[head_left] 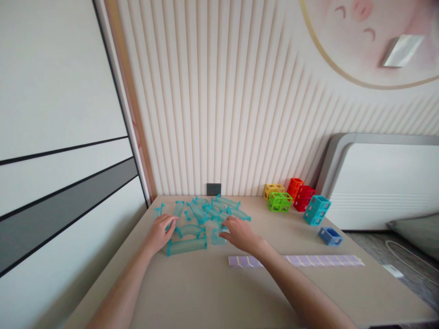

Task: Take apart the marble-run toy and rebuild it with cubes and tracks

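A loose spread of see-through teal track pieces, some straight and some curved, lies at the back left of the table. My left hand is at the left edge of this spread, its fingers curled together with a bit of teal plastic showing between them. Just right of it lie a curved track piece and a straight track piece. On the right side of the spread, my right hand hovers low with thumb and fingers apart. Beneath its fingertips is a paler, clear teal piece; contact is unclear.
Open-sided plastic blocks stand at the back right: yellow, green, orange, red, teal and blue. A lilac paneled strip runs under my right forearm. Behind the table is a ribbed wall with a socket.
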`<state>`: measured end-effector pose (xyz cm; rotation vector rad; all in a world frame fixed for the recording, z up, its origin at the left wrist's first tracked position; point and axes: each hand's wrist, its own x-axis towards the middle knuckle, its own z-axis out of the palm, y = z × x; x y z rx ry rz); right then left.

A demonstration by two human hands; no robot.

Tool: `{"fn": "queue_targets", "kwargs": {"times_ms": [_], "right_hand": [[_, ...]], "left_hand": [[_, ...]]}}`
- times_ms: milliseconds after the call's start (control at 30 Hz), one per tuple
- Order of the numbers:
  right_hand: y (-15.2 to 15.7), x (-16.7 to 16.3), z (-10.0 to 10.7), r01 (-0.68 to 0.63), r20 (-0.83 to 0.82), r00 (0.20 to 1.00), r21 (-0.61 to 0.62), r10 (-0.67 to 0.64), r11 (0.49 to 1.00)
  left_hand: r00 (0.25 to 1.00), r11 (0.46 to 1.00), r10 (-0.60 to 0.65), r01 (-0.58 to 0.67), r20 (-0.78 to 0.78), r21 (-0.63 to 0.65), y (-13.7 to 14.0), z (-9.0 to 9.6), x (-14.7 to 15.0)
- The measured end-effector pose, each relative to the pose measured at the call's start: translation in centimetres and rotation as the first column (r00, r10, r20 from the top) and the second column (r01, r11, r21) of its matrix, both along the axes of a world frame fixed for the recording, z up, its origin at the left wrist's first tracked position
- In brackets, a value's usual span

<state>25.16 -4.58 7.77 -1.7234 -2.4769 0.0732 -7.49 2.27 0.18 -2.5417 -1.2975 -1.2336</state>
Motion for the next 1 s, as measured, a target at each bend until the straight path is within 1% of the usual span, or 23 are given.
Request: {"fn": "queue_targets", "kwargs": {"times_ms": [133,267,367,433,500,533,567,667,733,767,800,833,867,933,1000], "right_hand": [[3.7,-0.2,0.1,0.119,0.050,0.991,0.091,-0.124,0.989],[7.2,0.1,-0.8,0.178,0.068,0.980,0.094,-0.185,0.979],[8.5,0.9,-1.5,0.197,0.062,0.977,0.116,-0.205,0.974],[8.8,2.2,-1.5,0.230,0.047,0.970,0.168,-0.240,0.959],[8.8,4.3,-1.0,0.301,0.024,0.949,0.241,-0.315,0.923],[8.7,5.6,-0.7,0.350,0.009,0.930,0.278,-0.367,0.894],[8.6,7.1,-0.4,0.408,-0.009,0.904,0.314,-0.427,0.857],[8.1,11.6,-0.1,0.567,-0.066,0.802,0.394,-0.593,0.723],[7.8,14.1,-0.6,0.648,-0.090,0.726,0.420,-0.682,0.635],[7.6,15.0,-1.1,0.680,-0.091,0.689,0.425,-0.719,0.598],[7.5,15.8,-1.7,0.704,-0.093,0.660,0.422,-0.746,0.571],[7.4,16.3,-2.3,0.718,-0.096,0.644,0.419,-0.759,0.556],[7.3,16.6,-2.9,0.721,-0.099,0.642,0.416,-0.760,0.555],[7.0,16.8,-3.8,0.703,-0.110,0.667,0.419,-0.737,0.574],[6.8,16.6,-4.3,0.677,-0.120,0.697,0.433,-0.707,0.594]], "left_hand": [[1.000,1.000,-0.001,0.001,-0.011,-0.008,0.2,-0.2,0.1],[1.000,1.000,-0.003,0.003,-0.023,-0.016,0.0,-0.1,0.1],[1.000,1.000,0.000,-0.001,-0.028,-0.012,-0.1,0.0,0.0],[1.000,1.000,-0.001,0.001,-0.031,-0.009,-0.1,0.0,0.0],[0.999,1.000,-0.004,0.004,-0.034,-0.009,-0.1,-0.1,0.0],[0.999,1.000,-0.005,0.004,-0.034,-0.010,0.0,-0.2,0.0],[0.999,1.000,-0.004,0.004,-0.034,-0.010,0.0,-0.2,0.0],[0.999,1.000,-0.002,0.001,-0.035,-0.010,0.0,-0.3,0.2],[0.999,1.000,0.001,-0.001,-0.038,-0.007,0.1,-0.2,0.5],[0.999,1.000,0.005,-0.005,-0.039,-0.003,0.1,-0.2,0.6],[0.999,1.000,0.011,-0.011,-0.038,0.001,0.1,-0.1,0.7],[0.999,1.000,0.021,-0.021,-0.036,0.007,0.1,0.0,0.9],[0.999,0.999,0.032,-0.031,-0.033,0.011,0.1,0.1,1.0],[0.998,0.999,0.050,-0.049,-0.026,0.018,0.0,0.4,1.3],[0.998,0.998,0.059,-0.058,-0.019,0.020,-0.1,0.6,1.7]]}}
